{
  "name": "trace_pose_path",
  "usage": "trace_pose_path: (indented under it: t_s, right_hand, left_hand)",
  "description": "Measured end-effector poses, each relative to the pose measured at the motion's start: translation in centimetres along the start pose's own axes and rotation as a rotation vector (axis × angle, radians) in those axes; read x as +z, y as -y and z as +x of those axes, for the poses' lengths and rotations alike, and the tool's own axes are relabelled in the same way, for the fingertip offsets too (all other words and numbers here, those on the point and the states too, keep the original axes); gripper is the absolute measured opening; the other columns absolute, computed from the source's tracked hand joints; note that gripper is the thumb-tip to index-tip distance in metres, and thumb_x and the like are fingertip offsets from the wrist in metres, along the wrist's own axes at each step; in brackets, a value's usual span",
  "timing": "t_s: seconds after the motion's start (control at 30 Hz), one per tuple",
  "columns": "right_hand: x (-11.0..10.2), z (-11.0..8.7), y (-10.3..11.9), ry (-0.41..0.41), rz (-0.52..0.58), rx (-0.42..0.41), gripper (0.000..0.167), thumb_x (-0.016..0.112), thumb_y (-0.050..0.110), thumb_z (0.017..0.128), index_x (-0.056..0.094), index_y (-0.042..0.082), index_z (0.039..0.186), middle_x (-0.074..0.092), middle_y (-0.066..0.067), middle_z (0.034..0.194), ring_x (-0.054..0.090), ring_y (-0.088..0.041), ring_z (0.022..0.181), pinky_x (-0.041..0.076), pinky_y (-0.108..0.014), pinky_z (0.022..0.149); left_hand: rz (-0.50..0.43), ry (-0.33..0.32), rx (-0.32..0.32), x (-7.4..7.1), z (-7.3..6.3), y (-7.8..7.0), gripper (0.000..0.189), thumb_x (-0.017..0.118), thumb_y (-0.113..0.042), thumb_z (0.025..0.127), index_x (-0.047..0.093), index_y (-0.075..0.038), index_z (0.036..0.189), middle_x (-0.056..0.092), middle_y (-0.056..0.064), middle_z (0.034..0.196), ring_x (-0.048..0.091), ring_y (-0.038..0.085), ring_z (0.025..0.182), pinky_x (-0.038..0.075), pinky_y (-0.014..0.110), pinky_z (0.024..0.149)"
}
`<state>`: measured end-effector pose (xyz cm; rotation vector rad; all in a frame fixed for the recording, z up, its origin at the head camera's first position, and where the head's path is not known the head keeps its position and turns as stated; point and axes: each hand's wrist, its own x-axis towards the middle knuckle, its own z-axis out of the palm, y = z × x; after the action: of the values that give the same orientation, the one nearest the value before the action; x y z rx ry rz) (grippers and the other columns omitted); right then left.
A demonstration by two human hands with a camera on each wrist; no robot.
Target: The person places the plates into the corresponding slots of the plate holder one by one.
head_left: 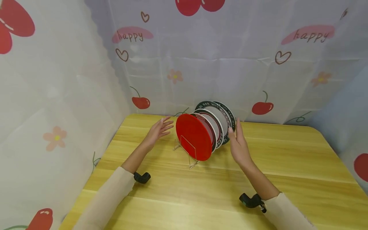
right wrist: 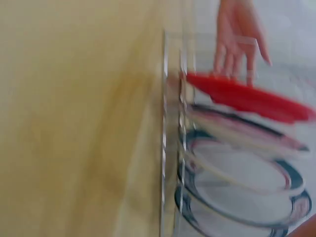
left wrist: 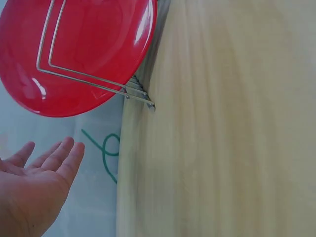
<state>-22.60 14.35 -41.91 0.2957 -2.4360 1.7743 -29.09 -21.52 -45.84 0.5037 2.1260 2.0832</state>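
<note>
A red plate (head_left: 193, 137) stands on edge at the front of a wire dish rack (head_left: 188, 147). Behind it several white plates with dark patterned rims (head_left: 216, 111) stand in a row. My left hand (head_left: 156, 132) hovers left of the red plate, fingers extended and apart from it. In the left wrist view that hand (left wrist: 37, 190) is palm up below the red plate (left wrist: 84, 54). At the right side of the rear plates is my right hand (head_left: 239, 147), its fingers straight; whether it touches a rim I cannot tell. The right wrist view is blurred.
The rack rests on a wooden table (head_left: 172, 195) near its back edge. A cherry-print curtain (head_left: 201, 76) hangs behind the table and along its sides. Black wrist devices (head_left: 142, 177) sit on both forearms.
</note>
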Motion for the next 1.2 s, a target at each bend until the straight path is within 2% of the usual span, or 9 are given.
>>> trace_pose_path:
  t_s: [0.1, 0.2, 0.3, 0.4, 0.53, 0.67, 0.97, 1.2]
  right_hand:
    - [1.4, -1.2, 0.1, 0.028, 0.004, -0.015, 0.073, 0.037, 0.036, 0.111, -0.012, 0.018, 0.162, -0.013, -0.003, 0.169, -0.011, -0.023, 0.155, -0.001, -0.055, 0.125]
    - [2.5, -1.8, 0.0, 0.027, 0.024, -0.022, 0.078, 0.040, 0.034, 0.111, -0.017, 0.015, 0.161, -0.020, -0.004, 0.168, -0.018, -0.021, 0.153, -0.004, -0.056, 0.124]
    - [3.1, -2.0, -0.2, 0.012, 0.026, -0.023, 0.080, 0.041, 0.034, 0.110, -0.019, 0.015, 0.160, -0.024, -0.004, 0.167, -0.021, -0.020, 0.153, -0.006, -0.057, 0.124]
    - [3.2, -1.9, -0.2, 0.014, 0.014, -0.020, 0.080, 0.040, 0.036, 0.111, -0.020, 0.015, 0.160, -0.025, -0.001, 0.166, -0.023, -0.021, 0.152, -0.007, -0.058, 0.123]
    - [2.9, -1.4, -0.2, 0.032, -0.021, 0.001, 0.078, 0.036, 0.039, 0.111, -0.019, 0.016, 0.160, -0.026, 0.001, 0.165, -0.022, -0.022, 0.153, -0.005, -0.058, 0.123]
    - [2.1, -0.8, -0.6, 0.040, -0.055, 0.017, 0.075, 0.035, 0.039, 0.111, -0.017, 0.017, 0.160, -0.023, -0.001, 0.166, -0.020, -0.025, 0.153, -0.004, -0.059, 0.123]
    - [0.2, 0.8, -1.6, 0.067, -0.072, 0.020, 0.070, 0.031, 0.040, 0.112, -0.017, 0.025, 0.160, -0.020, -0.005, 0.167, -0.016, -0.029, 0.154, -0.002, -0.064, 0.122]
    - [-1.3, 2.2, -2.1, 0.142, -0.082, 0.059, 0.066, 0.026, 0.044, 0.112, -0.016, 0.028, 0.161, -0.015, -0.002, 0.169, -0.011, -0.030, 0.155, 0.000, -0.063, 0.122]
  left_hand:
    - [-0.011, 0.054, -0.027, 0.6, 1.9, 0.0, 0.062, 0.021, -0.044, 0.113, 0.023, -0.006, 0.161, 0.030, 0.021, 0.162, 0.031, 0.039, 0.148, 0.029, 0.060, 0.118]
    - [-0.018, 0.119, -0.045, 1.5, 3.2, 0.1, 0.066, 0.018, -0.049, 0.111, 0.020, -0.007, 0.162, 0.029, 0.020, 0.163, 0.030, 0.038, 0.149, 0.030, 0.061, 0.117]
    - [-0.036, 0.167, -0.082, 2.3, 3.9, 0.1, 0.073, 0.018, -0.057, 0.109, 0.023, -0.005, 0.161, 0.033, 0.021, 0.160, 0.034, 0.039, 0.147, 0.033, 0.058, 0.117]
    - [-0.058, 0.166, -0.111, 2.8, 4.0, 0.1, 0.082, 0.019, -0.065, 0.105, 0.028, -0.003, 0.158, 0.039, 0.025, 0.155, 0.040, 0.040, 0.142, 0.037, 0.057, 0.115]
    - [-0.053, 0.135, -0.122, 3.1, 3.6, -0.1, 0.087, 0.016, -0.069, 0.103, 0.029, -0.003, 0.158, 0.042, 0.026, 0.152, 0.045, 0.039, 0.137, 0.040, 0.056, 0.112]
    - [-0.059, 0.152, -0.129, 3.9, 2.7, -0.4, 0.087, 0.012, -0.069, 0.102, 0.027, -0.004, 0.159, 0.041, 0.026, 0.153, 0.045, 0.039, 0.136, 0.041, 0.056, 0.112]
    - [-0.057, 0.195, -0.082, 6.5, -0.2, -1.0, 0.069, 0.008, -0.052, 0.109, 0.018, -0.009, 0.163, 0.031, 0.016, 0.163, 0.033, 0.036, 0.148, 0.036, 0.060, 0.114]
    - [-0.073, 0.199, -0.066, 8.3, -2.3, -1.2, 0.063, 0.015, -0.049, 0.111, 0.011, -0.017, 0.165, 0.024, 0.011, 0.166, 0.027, 0.033, 0.151, 0.031, 0.062, 0.116]
